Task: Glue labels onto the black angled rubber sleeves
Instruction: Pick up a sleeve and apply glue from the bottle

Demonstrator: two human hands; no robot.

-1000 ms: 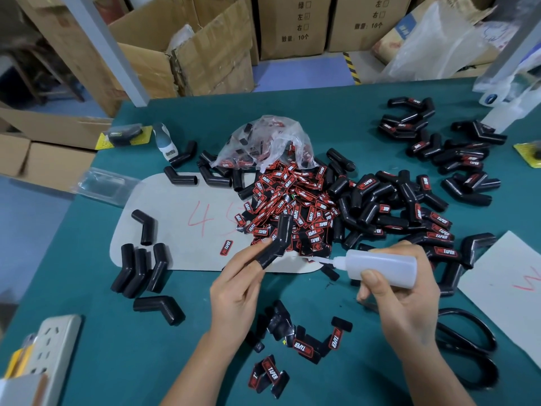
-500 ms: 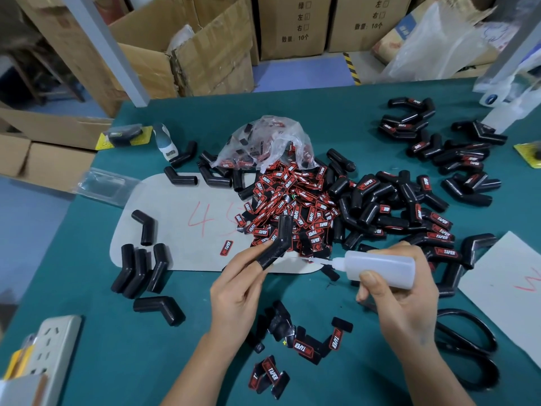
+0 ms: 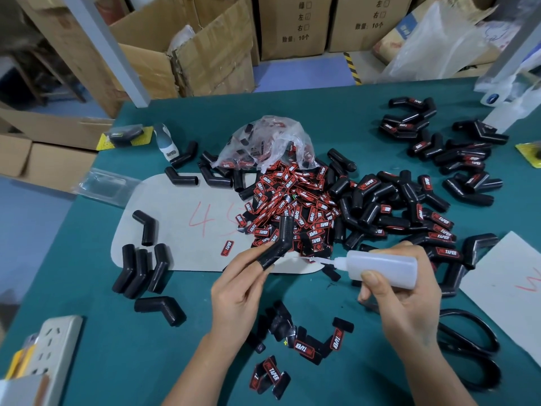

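Teal tabletop before stacked cartons (left hand's grip holding sleeve, right hand's holding glue bottle).

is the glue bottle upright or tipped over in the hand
Tipped. The glue bottle lies nearly level in the right hand, its nozzle pointing left toward the rubber sleeve held by the left hand.

The worktop is teal. Beyond the left hand lie red-and-black labels lettered white; its sleeve is black. The right hand grips a translucent white bottle. Beside it, scissors look black.
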